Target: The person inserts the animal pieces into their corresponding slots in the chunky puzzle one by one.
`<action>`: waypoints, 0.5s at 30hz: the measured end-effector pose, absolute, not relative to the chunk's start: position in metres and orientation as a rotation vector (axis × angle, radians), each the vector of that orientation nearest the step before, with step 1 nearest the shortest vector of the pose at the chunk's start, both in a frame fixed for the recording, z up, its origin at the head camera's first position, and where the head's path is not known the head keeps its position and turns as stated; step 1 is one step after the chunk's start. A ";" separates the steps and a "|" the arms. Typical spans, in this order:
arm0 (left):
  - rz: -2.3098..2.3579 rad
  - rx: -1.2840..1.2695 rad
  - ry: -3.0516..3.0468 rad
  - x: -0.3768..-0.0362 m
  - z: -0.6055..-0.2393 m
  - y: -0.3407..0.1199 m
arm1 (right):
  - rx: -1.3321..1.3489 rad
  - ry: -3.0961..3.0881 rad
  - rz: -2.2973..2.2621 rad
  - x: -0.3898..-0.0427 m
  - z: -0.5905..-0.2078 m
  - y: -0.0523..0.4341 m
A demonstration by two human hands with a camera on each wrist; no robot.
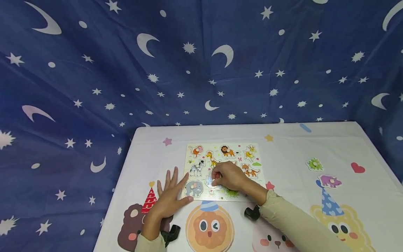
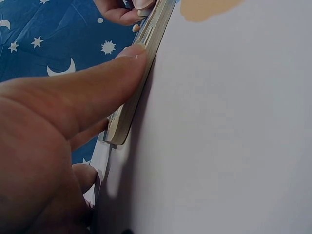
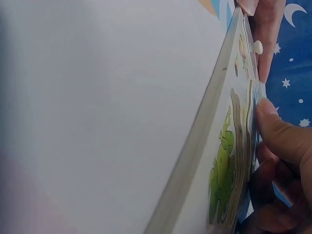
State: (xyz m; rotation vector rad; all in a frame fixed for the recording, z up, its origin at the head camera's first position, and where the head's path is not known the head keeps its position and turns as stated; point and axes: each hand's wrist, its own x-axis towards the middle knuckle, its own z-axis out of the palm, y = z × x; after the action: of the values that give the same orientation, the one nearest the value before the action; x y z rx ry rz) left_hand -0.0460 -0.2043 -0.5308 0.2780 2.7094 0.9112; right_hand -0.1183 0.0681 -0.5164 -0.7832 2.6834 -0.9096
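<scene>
A wooden animal puzzle board (image 1: 221, 198) lies on the table, with knobbed pieces such as the elephant (image 1: 194, 189), zebra (image 1: 196, 168) and lion (image 1: 228, 151) in it. Over its lower middle, my right hand (image 1: 229, 175) pinches a pale bluish puzzle piece (image 1: 209, 181) with curled fingers; the fingers partly hide it. My left hand (image 1: 171, 197) rests spread at the board's left edge. In the left wrist view, its thumb (image 2: 109, 80) touches the board's side. Beside the right hand, a green animal picture (image 3: 223, 170) shows on the board.
To the right of the board lie a loose green piece (image 1: 315, 164) and a purple hippo piece (image 1: 330, 181). The white tablecloth (image 1: 283, 150) carries printed cartoon animals and stars. A blue curtain (image 1: 201, 63) with moons and stars hangs behind the table.
</scene>
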 end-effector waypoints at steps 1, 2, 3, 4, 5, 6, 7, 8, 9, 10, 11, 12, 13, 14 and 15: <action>0.909 0.278 2.711 -0.046 -0.531 -0.204 | -0.783 2.684 -0.911 -0.119 -0.517 0.068; 0.906 0.279 2.714 -0.046 -0.531 -0.204 | -0.781 2.684 -0.914 -0.119 -0.517 0.068; 0.903 0.278 2.717 -0.046 -0.531 -0.204 | -0.778 2.684 -0.913 -0.119 -0.517 0.068; 0.902 0.276 2.718 -0.046 -0.531 -0.204 | -0.771 2.683 -0.912 -0.119 -0.518 0.068; 0.898 0.274 2.718 -0.046 -0.530 -0.204 | -0.768 2.681 -0.912 -0.120 -0.518 0.068; 0.896 0.272 2.716 -0.046 -0.530 -0.204 | -0.765 2.679 -0.913 -0.120 -0.518 0.068; 0.900 0.273 2.717 -0.046 -0.530 -0.204 | -0.762 2.676 -0.914 -0.120 -0.519 0.068; 0.894 0.269 2.716 -0.045 -0.530 -0.204 | -0.754 2.673 -0.911 -0.119 -0.519 0.068; 0.889 0.266 2.714 -0.045 -0.530 -0.204 | -0.746 2.670 -0.907 -0.119 -0.519 0.068; 0.894 0.267 2.712 -0.045 -0.530 -0.204 | -0.738 2.669 -0.905 -0.119 -0.519 0.068; 0.891 0.265 2.708 -0.045 -0.530 -0.204 | -0.730 2.669 -0.903 -0.119 -0.518 0.068; 0.889 0.264 2.706 -0.045 -0.530 -0.204 | -0.727 2.669 -0.905 -0.119 -0.518 0.068; 0.886 0.264 2.705 -0.045 -0.530 -0.204 | -0.725 2.673 -0.906 -0.118 -0.518 0.068; 0.879 0.260 2.700 -0.046 -0.530 -0.204 | -0.721 2.675 -0.905 -0.118 -0.518 0.068; 0.879 0.261 2.700 -0.046 -0.530 -0.204 | -0.724 2.679 -0.907 -0.118 -0.518 0.068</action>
State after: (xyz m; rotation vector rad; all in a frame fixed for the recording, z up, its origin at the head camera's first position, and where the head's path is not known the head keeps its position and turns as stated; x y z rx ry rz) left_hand -0.0457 -0.2041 -0.5303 0.2611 2.7004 0.8794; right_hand -0.1182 0.0683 -0.5178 -0.7240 2.6785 -0.9075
